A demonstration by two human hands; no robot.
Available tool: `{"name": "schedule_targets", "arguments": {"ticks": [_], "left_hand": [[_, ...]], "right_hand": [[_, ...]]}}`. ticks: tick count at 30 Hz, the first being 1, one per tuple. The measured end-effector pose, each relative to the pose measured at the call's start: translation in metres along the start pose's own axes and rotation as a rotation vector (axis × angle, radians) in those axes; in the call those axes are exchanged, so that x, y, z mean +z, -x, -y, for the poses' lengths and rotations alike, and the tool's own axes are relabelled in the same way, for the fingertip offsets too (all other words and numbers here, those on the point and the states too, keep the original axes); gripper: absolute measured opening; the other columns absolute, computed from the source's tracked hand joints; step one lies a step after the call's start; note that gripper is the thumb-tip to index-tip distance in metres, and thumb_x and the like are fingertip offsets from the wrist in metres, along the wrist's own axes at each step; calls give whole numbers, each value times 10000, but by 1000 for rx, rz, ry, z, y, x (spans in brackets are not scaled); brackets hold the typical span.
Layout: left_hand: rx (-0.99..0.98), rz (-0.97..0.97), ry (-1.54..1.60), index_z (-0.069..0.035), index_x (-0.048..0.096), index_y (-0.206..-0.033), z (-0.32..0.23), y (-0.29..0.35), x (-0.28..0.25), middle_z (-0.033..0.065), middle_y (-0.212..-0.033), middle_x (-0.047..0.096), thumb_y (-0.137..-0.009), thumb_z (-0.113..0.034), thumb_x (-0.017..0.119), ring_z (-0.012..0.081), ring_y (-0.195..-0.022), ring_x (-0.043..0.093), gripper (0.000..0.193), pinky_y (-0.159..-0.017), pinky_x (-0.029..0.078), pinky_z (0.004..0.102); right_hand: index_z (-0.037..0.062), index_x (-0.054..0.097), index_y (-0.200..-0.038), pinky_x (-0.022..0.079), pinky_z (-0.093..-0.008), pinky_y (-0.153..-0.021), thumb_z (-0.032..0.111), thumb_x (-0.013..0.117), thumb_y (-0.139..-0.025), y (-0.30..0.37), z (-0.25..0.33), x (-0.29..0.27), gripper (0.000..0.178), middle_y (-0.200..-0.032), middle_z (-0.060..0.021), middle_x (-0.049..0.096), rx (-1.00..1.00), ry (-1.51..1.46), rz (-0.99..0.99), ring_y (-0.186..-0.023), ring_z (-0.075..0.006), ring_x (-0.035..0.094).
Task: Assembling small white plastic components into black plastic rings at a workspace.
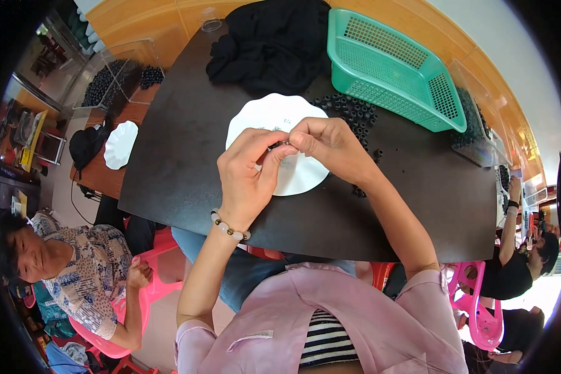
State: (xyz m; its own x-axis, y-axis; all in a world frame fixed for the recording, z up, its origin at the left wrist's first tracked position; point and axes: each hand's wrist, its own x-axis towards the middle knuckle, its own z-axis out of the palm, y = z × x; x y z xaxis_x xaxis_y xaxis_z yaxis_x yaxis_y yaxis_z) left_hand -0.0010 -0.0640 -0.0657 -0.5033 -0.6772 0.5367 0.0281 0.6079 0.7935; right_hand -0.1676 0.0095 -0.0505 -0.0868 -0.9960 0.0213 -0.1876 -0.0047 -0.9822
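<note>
Over a white scalloped plate (267, 112), my two hands meet fingertip to fingertip. My left hand (246, 168), with a beaded bracelet at its wrist, is closed in a pinch on a small black part (274, 145), mostly hidden by the fingers. Thumb and forefinger of my right hand (336, 149) are pinched together at the same spot; what they grip is too small to make out. Small grey bits (285, 163) lie on the plate. Just beyond it, to the right, several small black ring-like parts (358, 117) are scattered on the dark table (187, 137).
A green plastic basket (386, 84) stands at the back right, beside a clear bin (474, 124) of dark parts. Black cloth (274, 47) and a clear cup (210, 23) lie at the back. On the left, a person (87, 268) sits near a side table with another white plate (121, 144).
</note>
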Motion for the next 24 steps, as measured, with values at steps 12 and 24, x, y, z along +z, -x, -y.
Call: {"name": "schedule_targets", "arguments": {"ticks": [12, 24], "left_hand": [[258, -46, -356, -21, 644, -930, 6, 1, 2, 107, -822, 628, -815, -12, 682, 249, -676, 632, 121, -572, 489, 307], [-96, 73, 1, -9, 629, -904, 7, 1, 1, 46, -740, 591, -900, -165, 646, 114, -597, 490, 157, -549, 386, 237]], "right_hand": [[-12, 649, -846, 434, -278, -690, 103, 653, -871, -1, 1, 8, 118, -765, -42, 632, -264, 330, -169, -726, -128, 532], [35, 657, -814, 416, -296, -691, 63, 681, -821, -6, -2, 4, 37, -765, -40, 640, -530, 484, -238, -707, -181, 520]]}}
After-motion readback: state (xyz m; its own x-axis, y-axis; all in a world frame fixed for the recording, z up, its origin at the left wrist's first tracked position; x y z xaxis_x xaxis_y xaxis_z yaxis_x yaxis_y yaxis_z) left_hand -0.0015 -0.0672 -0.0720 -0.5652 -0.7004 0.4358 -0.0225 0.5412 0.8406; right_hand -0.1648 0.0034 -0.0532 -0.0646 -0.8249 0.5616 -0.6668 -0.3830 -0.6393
